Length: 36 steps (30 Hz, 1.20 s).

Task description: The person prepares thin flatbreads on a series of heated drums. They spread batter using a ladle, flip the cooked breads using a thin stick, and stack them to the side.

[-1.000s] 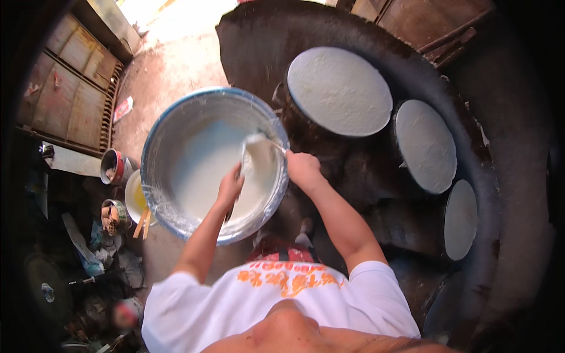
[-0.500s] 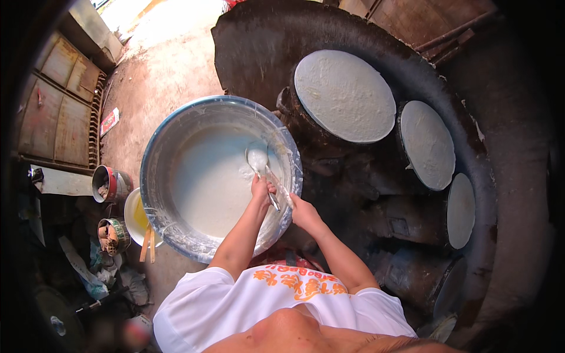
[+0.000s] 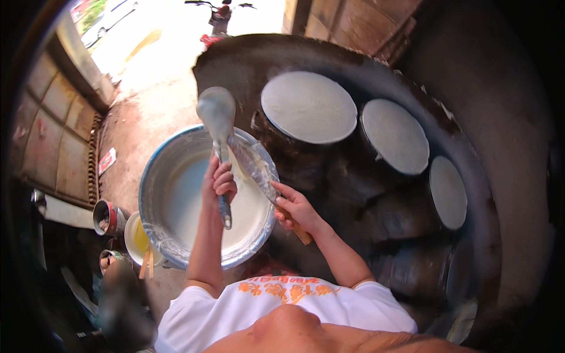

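Note:
My left hand (image 3: 219, 182) is closed round the handle of a metal ladle (image 3: 216, 112), raised over the far rim of a large blue basin (image 3: 152, 220). Milky white batter (image 3: 191, 194) lies in the basin. In my right hand (image 3: 296, 207), at the basin's right rim, is a flat wooden spatula (image 3: 252, 162) smeared with batter. Its tip is up against or close to the neck of the ladle; whether they touch I cannot tell. To the right, thin round sheets of batter cover several griddles, among them a large far one (image 3: 309, 107), a middle one (image 3: 395, 135) and a nearer one (image 3: 448, 191).
A dark curved stove top (image 3: 253, 56) surrounds the griddles. Left of the basin stand a white bowl (image 3: 134, 238) with yellow liquid and wooden sticks, and a tin can (image 3: 106, 216). A dark blurred shape (image 3: 123, 309) is at the lower left. Outside the doorway stands a two-wheeler (image 3: 219, 20).
The ladle has come up out of the basin, away from me, in my left hand. My right hand has raised the spatula beside it. The view has shifted, showing more of the doorway.

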Each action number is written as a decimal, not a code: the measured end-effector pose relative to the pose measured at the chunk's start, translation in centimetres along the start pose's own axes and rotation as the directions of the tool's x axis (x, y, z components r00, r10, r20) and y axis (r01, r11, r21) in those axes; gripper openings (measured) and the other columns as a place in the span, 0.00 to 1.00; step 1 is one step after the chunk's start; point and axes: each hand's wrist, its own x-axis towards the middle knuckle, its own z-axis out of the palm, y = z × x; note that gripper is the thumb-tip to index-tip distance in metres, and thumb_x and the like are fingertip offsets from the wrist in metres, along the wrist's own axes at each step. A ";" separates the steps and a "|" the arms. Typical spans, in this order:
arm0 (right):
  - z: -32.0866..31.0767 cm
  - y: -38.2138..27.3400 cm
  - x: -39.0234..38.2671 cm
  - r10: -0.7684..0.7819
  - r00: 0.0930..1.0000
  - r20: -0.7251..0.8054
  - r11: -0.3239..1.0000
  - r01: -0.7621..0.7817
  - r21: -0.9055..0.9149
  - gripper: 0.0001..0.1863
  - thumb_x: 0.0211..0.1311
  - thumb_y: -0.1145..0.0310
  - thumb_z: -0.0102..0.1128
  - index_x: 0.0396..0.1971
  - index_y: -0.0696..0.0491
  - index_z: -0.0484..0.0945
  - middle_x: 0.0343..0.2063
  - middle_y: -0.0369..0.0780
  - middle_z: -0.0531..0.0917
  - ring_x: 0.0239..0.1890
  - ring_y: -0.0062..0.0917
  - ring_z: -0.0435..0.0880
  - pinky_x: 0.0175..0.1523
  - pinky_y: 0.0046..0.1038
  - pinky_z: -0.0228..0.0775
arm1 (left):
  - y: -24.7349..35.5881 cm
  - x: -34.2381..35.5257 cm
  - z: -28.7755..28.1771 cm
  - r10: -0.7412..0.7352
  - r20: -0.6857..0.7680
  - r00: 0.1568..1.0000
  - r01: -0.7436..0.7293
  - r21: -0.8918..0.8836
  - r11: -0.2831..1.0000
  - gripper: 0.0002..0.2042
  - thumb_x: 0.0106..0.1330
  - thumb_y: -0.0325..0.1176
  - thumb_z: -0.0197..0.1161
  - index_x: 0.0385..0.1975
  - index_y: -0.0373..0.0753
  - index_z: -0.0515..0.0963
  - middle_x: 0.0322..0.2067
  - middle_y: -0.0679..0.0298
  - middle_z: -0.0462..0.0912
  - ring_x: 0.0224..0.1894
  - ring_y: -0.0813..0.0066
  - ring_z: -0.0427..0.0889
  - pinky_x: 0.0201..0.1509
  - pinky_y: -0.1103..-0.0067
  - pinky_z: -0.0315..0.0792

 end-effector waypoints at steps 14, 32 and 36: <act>7.8 -6.8 -2.7 -0.632 0.737 0.239 0.775 0.609 0.170 0.27 0.68 0.66 0.49 0.66 0.44 0.58 0.18 0.42 0.76 0.11 0.19 0.67 0.14 0.20 0.56 | -0.9 -2.8 20.3 -0.199 0.245 0.949 0.128 0.275 0.953 0.18 0.74 0.41 0.41 0.20 0.41 0.59 0.14 0.72 0.58 0.07 0.87 0.57 0.06 0.86 0.56; 3.3 12.7 -28.7 -0.521 0.336 -0.785 0.540 0.841 0.002 0.24 0.71 0.67 0.42 0.65 0.50 0.58 0.15 0.37 0.73 0.09 0.15 0.64 0.16 0.17 0.58 | -30.8 4.5 7.4 -0.929 -0.148 0.340 0.899 -0.238 0.367 0.13 0.74 0.37 0.40 0.52 0.47 0.70 0.15 0.71 0.56 0.10 0.87 0.52 0.11 0.89 0.53; 3.9 13.3 -42.5 -0.436 -0.348 -0.830 0.609 0.565 -0.557 0.25 0.69 0.70 0.46 0.65 0.53 0.59 0.24 0.37 0.78 0.17 0.13 0.70 0.24 0.15 0.61 | -48.7 -0.6 4.9 -0.992 -0.122 0.030 0.999 -0.023 0.033 0.14 0.75 0.40 0.38 0.52 0.49 0.70 0.17 0.71 0.56 0.10 0.85 0.54 0.11 0.86 0.53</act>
